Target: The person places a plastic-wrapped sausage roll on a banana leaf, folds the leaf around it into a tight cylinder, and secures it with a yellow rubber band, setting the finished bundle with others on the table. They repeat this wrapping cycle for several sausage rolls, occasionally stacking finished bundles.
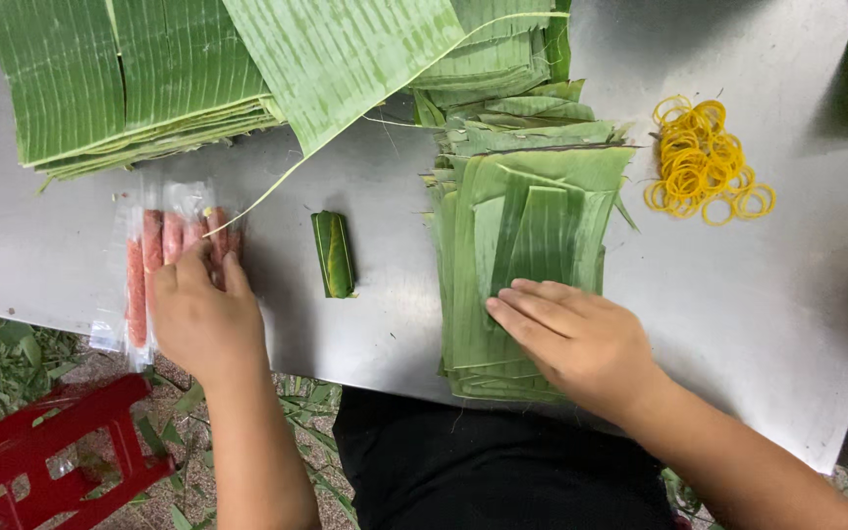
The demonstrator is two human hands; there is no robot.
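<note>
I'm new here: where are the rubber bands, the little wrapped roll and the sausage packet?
rubber bands (703, 161), head view, middle of pile
wrapped roll (334, 254), head view, its middle
sausage packet (152, 241), head view, upper part

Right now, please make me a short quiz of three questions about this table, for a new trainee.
1. True or false: the left hand rests on a clear pack of pink sausages.
2. What lies under the right hand? A) yellow rubber bands B) a stack of cut banana leaf strips C) a red stool
3. Fill in: the small rolled leaf bundle lies ___ the two hands.

Key: 1 true. 2 B, the leaf strips; the rubber bands lie apart, further back and right. 3 between.
</note>
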